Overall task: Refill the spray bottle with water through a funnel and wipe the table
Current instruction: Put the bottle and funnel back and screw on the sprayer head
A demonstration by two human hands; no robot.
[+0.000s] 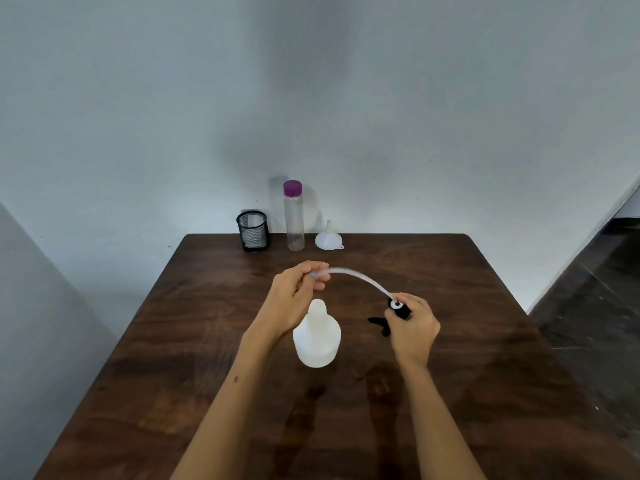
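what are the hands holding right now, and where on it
Both hold the removed spray head: the right hand grips its black trigger head, and the left hand pinches the free end of its dip tube. The white spray bottle stands unheld.

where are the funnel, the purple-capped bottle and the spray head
funnel (328, 240): head view, on the white cone's wall.
purple-capped bottle (294, 223): head view, on the middle of its clear body.
spray head (398, 309): head view, on its black collar, held in the right hand (414, 327).
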